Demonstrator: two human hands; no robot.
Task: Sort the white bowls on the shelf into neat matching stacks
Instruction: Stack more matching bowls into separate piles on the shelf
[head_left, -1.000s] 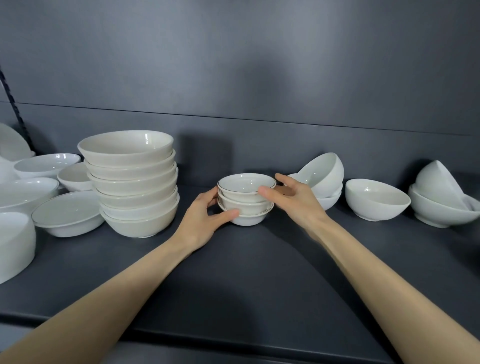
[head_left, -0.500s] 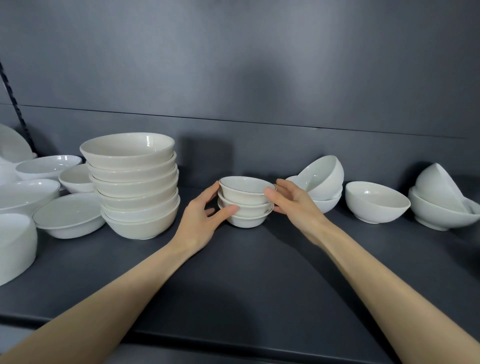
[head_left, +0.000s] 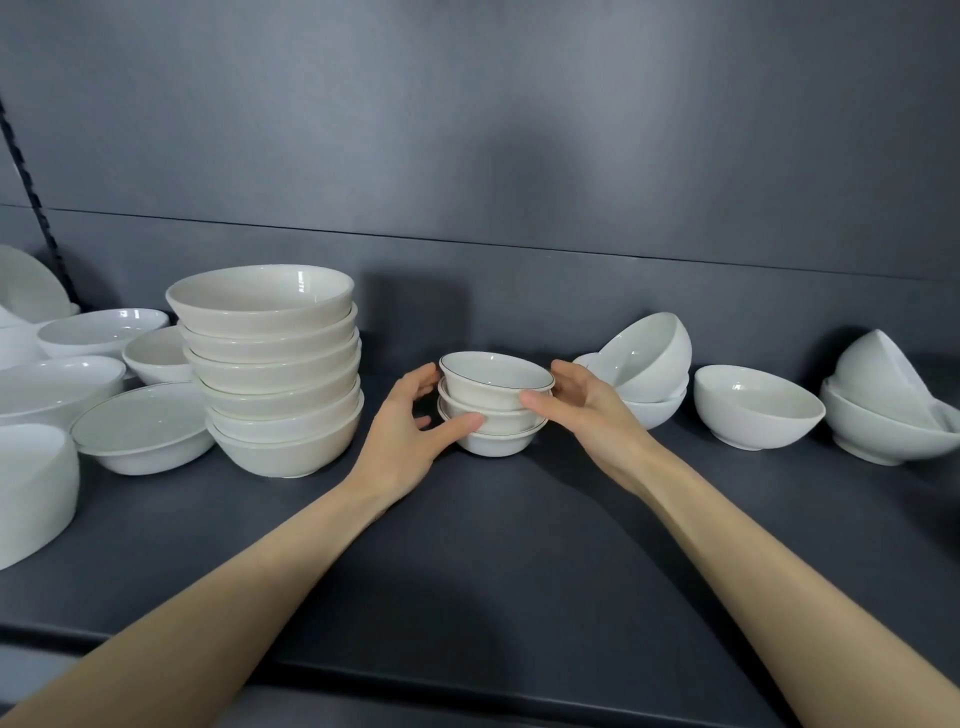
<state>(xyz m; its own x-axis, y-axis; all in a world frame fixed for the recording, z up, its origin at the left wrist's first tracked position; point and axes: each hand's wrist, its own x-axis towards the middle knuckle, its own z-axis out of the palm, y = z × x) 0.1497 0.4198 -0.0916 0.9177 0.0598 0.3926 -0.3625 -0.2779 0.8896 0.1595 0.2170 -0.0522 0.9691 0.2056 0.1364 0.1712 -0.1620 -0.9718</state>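
Note:
A stack of three small white bowls (head_left: 493, 410) with thin dark rims stands mid-shelf, the top bowl tilted. My left hand (head_left: 410, 441) cups the stack's left side, thumb on the bottom bowl. My right hand (head_left: 587, 410) holds its right side, thumb on the top bowl. To the left rises a tall stack of several large cream bowls (head_left: 275, 374). To the right, deeper white bowls (head_left: 649, 364) are nested crookedly, then a single bowl (head_left: 756, 405) and another tilted pair (head_left: 888, 405).
At the far left lie loose white dishes: a shallow rimmed bowl (head_left: 140, 428), wide bowls (head_left: 52, 384) and a big one (head_left: 31, 488) on its side. The dark shelf (head_left: 493, 561) ends at a front edge; a dark back wall stands behind.
Both hands shifted slightly around the small stack; the top bowl now sits tilted and a little to the right. The other bowls have not moved.

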